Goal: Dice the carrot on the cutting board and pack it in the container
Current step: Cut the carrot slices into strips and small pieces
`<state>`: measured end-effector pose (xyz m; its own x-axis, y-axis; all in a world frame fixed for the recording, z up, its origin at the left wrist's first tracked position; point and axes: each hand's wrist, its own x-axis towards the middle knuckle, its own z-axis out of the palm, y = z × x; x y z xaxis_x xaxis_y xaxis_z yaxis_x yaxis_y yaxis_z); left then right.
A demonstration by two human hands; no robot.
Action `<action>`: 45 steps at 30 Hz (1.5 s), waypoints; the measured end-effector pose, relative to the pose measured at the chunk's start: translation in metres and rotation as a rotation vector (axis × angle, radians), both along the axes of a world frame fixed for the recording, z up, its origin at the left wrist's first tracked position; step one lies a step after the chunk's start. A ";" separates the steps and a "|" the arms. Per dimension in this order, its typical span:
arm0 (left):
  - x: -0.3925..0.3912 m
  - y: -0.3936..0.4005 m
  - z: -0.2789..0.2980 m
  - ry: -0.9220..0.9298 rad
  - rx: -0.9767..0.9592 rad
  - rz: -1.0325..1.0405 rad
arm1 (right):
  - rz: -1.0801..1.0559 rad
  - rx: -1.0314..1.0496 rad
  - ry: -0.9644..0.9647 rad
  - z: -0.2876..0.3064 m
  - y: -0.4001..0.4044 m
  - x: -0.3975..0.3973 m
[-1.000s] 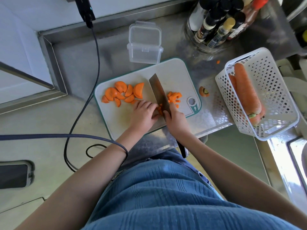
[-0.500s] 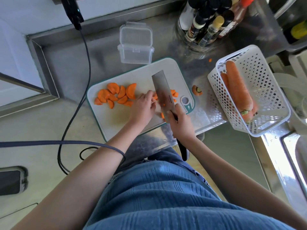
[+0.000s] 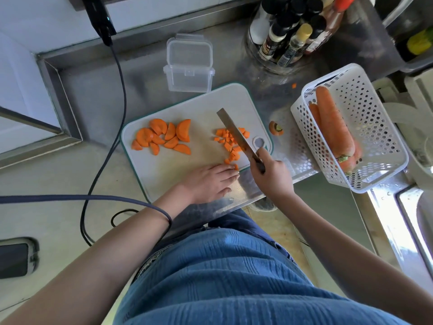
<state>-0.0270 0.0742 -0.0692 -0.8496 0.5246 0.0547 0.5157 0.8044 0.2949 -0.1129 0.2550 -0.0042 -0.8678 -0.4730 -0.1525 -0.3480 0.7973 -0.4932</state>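
Note:
A white cutting board (image 3: 187,106) with a teal rim lies on the steel counter. Several half-round carrot slices (image 3: 164,136) sit at its left. Small carrot dice (image 3: 230,143) are scattered at its right. My right hand (image 3: 269,177) grips the handle of a cleaver (image 3: 234,133), whose blade lies tilted over the dice. My left hand (image 3: 208,181) rests flat on the board's near edge, fingers straight, fingertips touching the nearest dice. A clear plastic container (image 3: 188,75) stands open behind the board, its lid tipped up at the back.
A white perforated basket (image 3: 365,109) at the right holds whole carrots (image 3: 332,123). A cut carrot top (image 3: 276,129) lies beside the board. Sauce bottles (image 3: 295,31) stand at the back. A dark cable (image 3: 117,95) runs down the left side.
My left hand has drawn back from the carrot pieces to the board's near edge and flattened. The cleaver has shifted right and turned, leaving a spread of small dice.

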 end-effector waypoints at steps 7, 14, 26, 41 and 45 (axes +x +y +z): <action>-0.014 -0.008 0.006 -0.232 0.024 0.130 | -0.044 0.004 -0.020 -0.006 0.004 0.002; -0.041 -0.019 0.005 -0.072 -0.001 0.115 | -0.080 -0.012 -0.066 -0.004 0.005 0.001; -0.012 -0.010 -0.001 0.104 0.017 0.006 | -0.085 -0.034 -0.080 -0.004 0.009 0.004; -0.030 -0.002 0.027 0.354 0.252 0.409 | 0.040 0.174 0.332 -0.020 0.001 -0.006; -0.029 0.002 0.038 0.424 0.198 0.150 | 0.105 0.219 0.533 -0.021 0.002 -0.011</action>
<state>-0.0555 0.0759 -0.0310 -0.7961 0.3428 0.4987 0.5064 0.8286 0.2388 -0.1238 0.2573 -0.0253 -0.8016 -0.5673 0.1889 -0.5855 0.8087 -0.0560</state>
